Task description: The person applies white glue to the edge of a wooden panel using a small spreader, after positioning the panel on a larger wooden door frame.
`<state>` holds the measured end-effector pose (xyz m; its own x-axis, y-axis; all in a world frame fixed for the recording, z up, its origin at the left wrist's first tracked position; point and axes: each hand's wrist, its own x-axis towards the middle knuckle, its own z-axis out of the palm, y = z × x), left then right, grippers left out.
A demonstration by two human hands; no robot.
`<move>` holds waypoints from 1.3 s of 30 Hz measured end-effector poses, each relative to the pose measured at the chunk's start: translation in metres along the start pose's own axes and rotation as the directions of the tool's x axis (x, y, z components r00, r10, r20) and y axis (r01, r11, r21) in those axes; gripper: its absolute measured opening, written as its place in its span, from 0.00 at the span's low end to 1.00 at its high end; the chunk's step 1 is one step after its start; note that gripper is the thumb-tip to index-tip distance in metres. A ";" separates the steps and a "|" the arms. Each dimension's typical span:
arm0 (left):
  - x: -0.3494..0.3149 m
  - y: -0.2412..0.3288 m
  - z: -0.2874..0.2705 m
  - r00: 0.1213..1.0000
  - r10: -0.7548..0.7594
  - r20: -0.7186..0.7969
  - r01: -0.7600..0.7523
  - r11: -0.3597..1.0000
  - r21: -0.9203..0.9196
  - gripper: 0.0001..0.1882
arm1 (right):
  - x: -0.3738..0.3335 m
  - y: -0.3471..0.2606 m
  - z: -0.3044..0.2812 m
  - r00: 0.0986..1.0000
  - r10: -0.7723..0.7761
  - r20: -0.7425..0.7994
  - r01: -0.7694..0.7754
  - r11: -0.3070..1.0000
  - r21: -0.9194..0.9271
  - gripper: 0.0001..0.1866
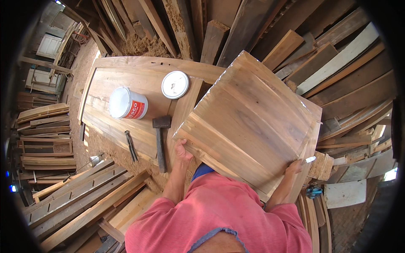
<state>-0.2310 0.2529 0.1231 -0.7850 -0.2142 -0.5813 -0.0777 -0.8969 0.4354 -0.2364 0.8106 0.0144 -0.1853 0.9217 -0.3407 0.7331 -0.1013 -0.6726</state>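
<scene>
A wide wooden panel (257,118) made of several boards lies tilted in front of me, with white paste along its upper left and far edges. My left hand (182,150) is closed on its near left corner. At the panel's right side, my right hand (294,167) is closed round a small stick-like tool with a white-coated tip (310,159); its handle is hidden in my fingers. The panel rests over a larger wooden door (139,69), part of whose frame shows along the right.
On the door stand a white bucket (122,102) with a red label and its round lid (174,84). Nearer me lie a mallet (161,139) and pincers (130,145). Planks (325,67) lean beyond the door; more timber (84,198) is stacked at left.
</scene>
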 end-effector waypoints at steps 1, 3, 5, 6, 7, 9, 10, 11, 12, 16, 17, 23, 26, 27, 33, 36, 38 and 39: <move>0.002 0.000 -0.002 1.000 0.014 -0.012 -0.014 1.000 0.004 0.32 | -0.002 0.000 0.002 0.999 0.033 0.003 -0.033 0.996 0.089 0.33; 0.011 0.001 -0.004 0.999 0.041 -0.035 -0.040 0.999 0.016 0.31 | -0.007 -0.001 0.011 0.995 0.101 0.017 -0.102 0.959 0.264 0.32; 0.019 0.002 0.003 0.992 0.094 -0.082 -0.090 0.994 0.055 0.30 | -0.006 0.004 0.011 0.996 0.087 -0.020 -0.078 0.960 0.269 0.28; 0.022 0.003 0.007 0.988 0.120 -0.102 -0.112 0.991 0.079 0.30 | -0.006 0.006 0.012 0.996 0.083 -0.041 -0.069 0.959 0.274 0.27; 0.027 0.006 0.009 0.990 0.119 -0.075 -0.113 0.990 0.086 0.30 | -0.008 0.006 0.017 0.991 0.126 -0.051 -0.105 0.950 0.295 0.27; 0.034 0.016 0.005 0.995 0.092 -0.033 -0.088 0.992 0.094 0.30 | -0.015 0.007 0.023 0.974 0.208 -0.093 -0.167 0.930 0.328 0.27; 0.035 0.023 -0.001 0.994 0.105 0.015 -0.105 0.992 0.073 0.30 | -0.029 -0.002 0.023 0.981 0.185 -0.056 -0.161 0.942 0.293 0.29; 0.038 0.027 -0.008 0.992 0.122 0.013 -0.123 0.990 0.069 0.29 | -0.052 -0.023 0.021 0.987 0.162 -0.015 -0.152 0.952 0.266 0.30; 0.044 0.030 -0.011 0.990 0.143 0.016 -0.144 0.987 0.067 0.29 | -0.066 -0.036 0.020 0.990 0.141 0.030 -0.144 0.959 0.243 0.31; 0.070 0.037 -0.008 0.994 0.080 -0.071 -0.073 0.993 0.094 0.28 | -0.061 -0.030 0.028 0.989 0.140 -0.041 -0.129 0.970 0.204 0.34; 0.074 0.041 -0.011 0.998 0.055 -0.024 -0.053 0.997 0.064 0.29 | -0.064 -0.031 0.032 0.988 0.143 -0.054 -0.130 0.972 0.196 0.35; 0.099 0.050 -0.016 0.996 -0.029 -0.089 0.035 0.998 0.058 0.26 | -0.059 -0.011 0.052 0.985 0.081 -0.151 -0.071 0.995 0.074 0.36; 0.110 0.052 -0.022 0.996 -0.091 -0.026 0.092 0.994 0.057 0.25 | -0.050 -0.005 0.055 0.980 0.120 -0.160 -0.119 0.993 0.016 0.35; 0.113 0.053 -0.025 0.995 -0.094 -0.016 0.095 0.991 0.100 0.27 | -0.052 -0.004 0.057 0.981 0.127 -0.148 -0.124 0.992 0.032 0.35; 0.123 0.054 -0.031 1.000 -0.005 -0.014 0.007 0.983 0.183 0.28 | -0.087 -0.031 0.048 0.985 0.158 -0.071 -0.153 0.986 0.071 0.35; 0.124 0.054 -0.016 1.000 -0.009 0.011 0.007 0.977 0.213 0.28 | -0.067 -0.023 0.044 0.972 0.200 -0.125 -0.197 0.980 0.036 0.35; 0.123 0.056 -0.013 0.999 -0.023 -0.029 0.029 0.976 0.214 0.28 | -0.066 -0.016 0.048 0.984 0.062 -0.169 -0.079 0.993 -0.093 0.33; 0.121 0.057 -0.016 0.997 -0.025 -0.066 0.039 0.976 0.212 0.28 | -0.071 -0.019 0.045 0.982 -0.096 -0.165 0.061 0.977 -0.206 0.30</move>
<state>-0.3206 0.1700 0.0662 -0.7404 -0.2166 -0.6363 -0.2369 -0.8018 0.5487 -0.2666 0.7305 0.0221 -0.1445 0.9762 -0.1618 0.8394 0.0343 -0.5425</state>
